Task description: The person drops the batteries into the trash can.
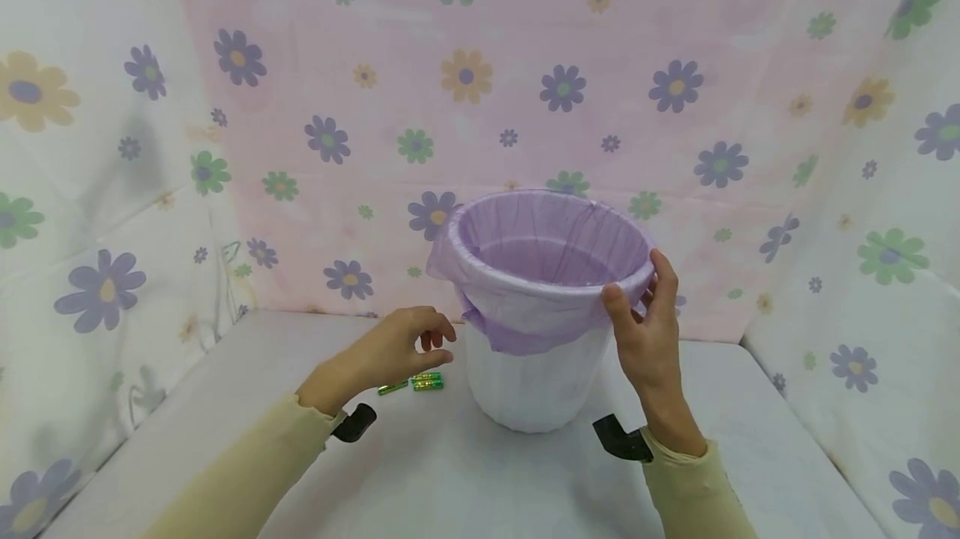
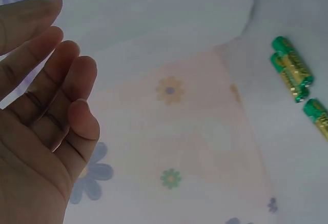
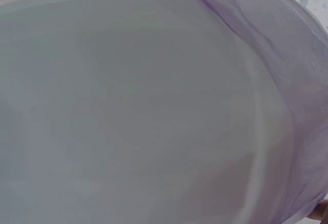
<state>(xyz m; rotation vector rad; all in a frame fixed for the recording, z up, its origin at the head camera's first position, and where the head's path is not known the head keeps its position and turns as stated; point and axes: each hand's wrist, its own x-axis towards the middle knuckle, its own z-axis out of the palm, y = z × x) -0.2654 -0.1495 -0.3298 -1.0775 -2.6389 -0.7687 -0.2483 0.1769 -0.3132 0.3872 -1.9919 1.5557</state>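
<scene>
A white trash bin [image 1: 536,389] is lined with a thin purple trash bag [image 1: 525,331] folded out over its rim, the overhang hanging unevenly. At the rim's right side my right hand [image 1: 651,339] grips bin and bag, thumb and fingers around the edge. The right wrist view is mostly filled by the bin's wall [image 3: 133,101], with purple film along its upper right. My left hand [image 1: 397,347] is off to the bin's left, holding nothing, its fingers loosely bent. Beside that hand, three green and gold batteries [image 1: 428,385] lie on the table, two of them side by side.
A white-covered table [image 1: 465,489] carries the bin and batteries. Flower-printed cloth [image 1: 360,147] hangs behind it and along both sides. A black mount [image 1: 356,422] sits on the left wrist, and another black mount [image 1: 621,439] on the right.
</scene>
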